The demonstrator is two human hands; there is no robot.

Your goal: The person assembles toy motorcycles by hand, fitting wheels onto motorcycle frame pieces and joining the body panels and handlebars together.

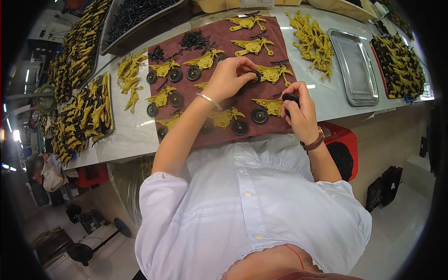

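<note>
Yellow toy motorcycle bodies (253, 45) lie in rows on a dark red cloth (205, 88), several with black wheels (193, 73) at their ends. My left hand (229, 80) reaches over the middle of the cloth. Its thumb and fingers pinch a black toy wheel, partly hidden, at the left end of one yellow body (270, 73). Nearer the cloth's right edge, my right hand (301, 112) is closed around black toy wheels (290, 99); how many is hidden by the fingers. Just left of it lies another yellow body (269, 106) with a wheel (259, 115) at its left end.
Small black parts (193, 40) are heaped at the cloth's far left. Loose yellow bodies (312, 42) are piled right of it, beside a metal tray (353, 70). Stacked yellow-and-black pieces (399, 67) stand far right. A grey bin (135, 39) sits back left, a red container (343, 140) below the table.
</note>
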